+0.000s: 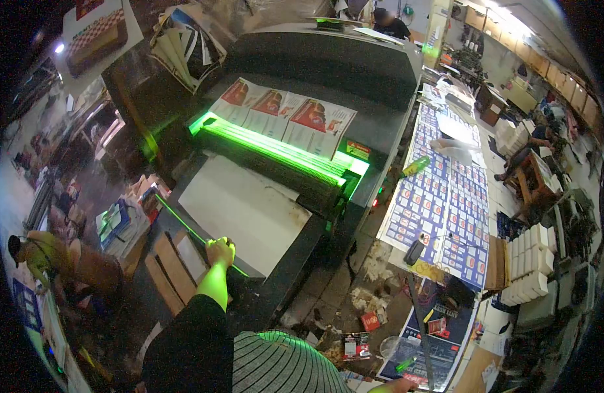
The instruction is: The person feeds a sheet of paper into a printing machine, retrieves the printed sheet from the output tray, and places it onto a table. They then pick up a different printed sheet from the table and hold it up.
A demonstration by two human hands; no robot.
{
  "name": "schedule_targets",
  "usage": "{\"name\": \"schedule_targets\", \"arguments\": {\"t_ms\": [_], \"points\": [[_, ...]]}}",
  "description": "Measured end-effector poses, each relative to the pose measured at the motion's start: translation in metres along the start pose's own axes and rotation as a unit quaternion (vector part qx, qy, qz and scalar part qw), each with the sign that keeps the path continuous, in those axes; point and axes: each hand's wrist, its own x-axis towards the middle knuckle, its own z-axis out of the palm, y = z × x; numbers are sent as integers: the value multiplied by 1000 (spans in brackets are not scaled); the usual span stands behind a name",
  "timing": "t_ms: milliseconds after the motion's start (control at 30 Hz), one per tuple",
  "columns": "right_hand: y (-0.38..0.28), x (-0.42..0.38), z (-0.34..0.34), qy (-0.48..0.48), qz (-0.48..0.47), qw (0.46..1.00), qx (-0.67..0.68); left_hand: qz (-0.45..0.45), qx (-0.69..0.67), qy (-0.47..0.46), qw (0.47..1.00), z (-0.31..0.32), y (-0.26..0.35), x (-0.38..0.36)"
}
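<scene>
My left hand [220,251], lit green, rests with curled fingers at the front edge of a large dark machine [295,259]. Beside it, a big pale sheet [239,206] lies on the machine's bed; whether the fingers grip an edge there is hidden. Beyond the sheet, a bright green-lit bar [275,152] crosses the machine. Printed red and white sheets [315,124] lie on the far side of that bar. Only a small part of my right hand [395,386] shows at the bottom edge, near a table with a dark printed sheet [446,347]; its fingers are not clear.
Right of the machine, a long table carries blue-and-white printed sheets [439,196] with a yellow-green object [416,166] on them. Brown strips [165,275] lie left of my hand. White stacks [528,262] stand at far right. Another person [390,26] is at the back.
</scene>
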Motion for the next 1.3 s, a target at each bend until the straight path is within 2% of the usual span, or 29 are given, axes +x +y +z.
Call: {"name": "schedule_targets", "arguments": {"t_ms": [533,1100,1300], "points": [[-3,-4,-7,16,-33,999,32,-12,8,-16,1000,3,0,2],[-2,-3,-8,33,-78,994,67,14,-14,31,999,2,-1,-2],[-1,-3,-9,37,-95,991,81,-1,-6,0,1000,-3,1,-3]]}}
